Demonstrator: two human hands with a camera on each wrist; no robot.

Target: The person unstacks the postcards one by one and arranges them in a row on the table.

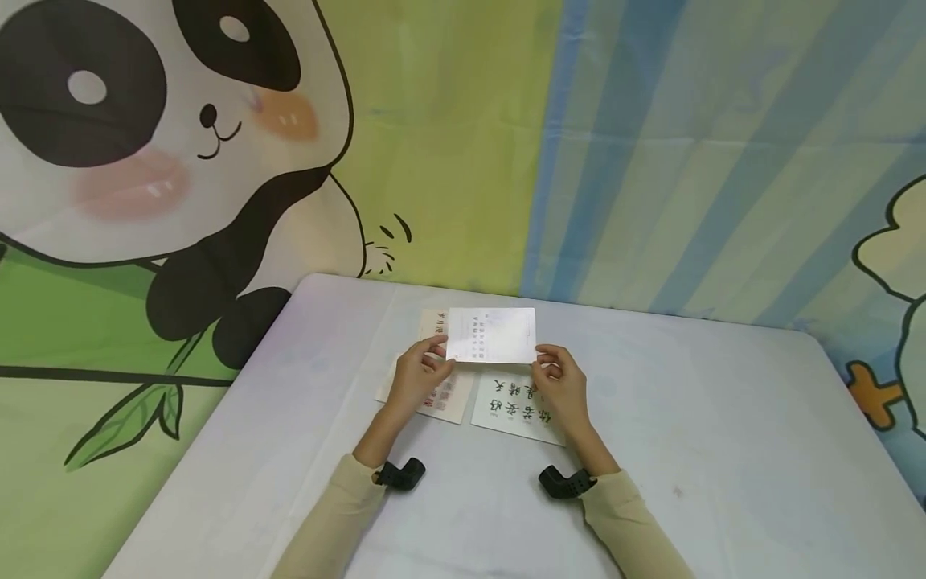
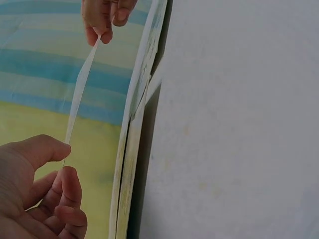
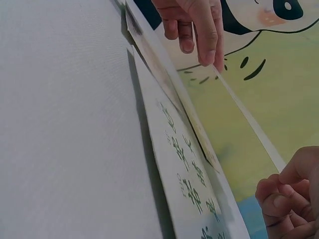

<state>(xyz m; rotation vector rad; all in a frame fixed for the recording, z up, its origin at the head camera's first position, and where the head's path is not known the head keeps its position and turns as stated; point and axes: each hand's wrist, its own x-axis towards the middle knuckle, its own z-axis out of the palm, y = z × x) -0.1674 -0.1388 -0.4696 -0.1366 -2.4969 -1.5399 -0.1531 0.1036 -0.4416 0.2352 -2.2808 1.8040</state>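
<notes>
A white card (image 1: pixel 499 336) printed with small columns of characters is held up above the table by both hands. My left hand (image 1: pixel 415 371) pinches its lower left corner between thumb and fingers. At the lower right corner, my right hand (image 1: pixel 563 386) pinches it the same way. Seen nearly edge-on, the card (image 2: pixel 79 94) spans the two hands in the left wrist view. Below it lie a white card with green characters (image 1: pixel 510 414), partly behind the right hand, and a cream card with reddish characters (image 1: pixel 452 402), partly behind the left hand.
Another cream card (image 1: pixel 432 320) shows partly behind the raised card. All lie on a white-covered table (image 1: pixel 723 450). A cloth backdrop (image 1: pixel 448 161) with a panda drawing rises behind the table's far edge. Black wrist cameras (image 1: pixel 567 482) sit on both wrists.
</notes>
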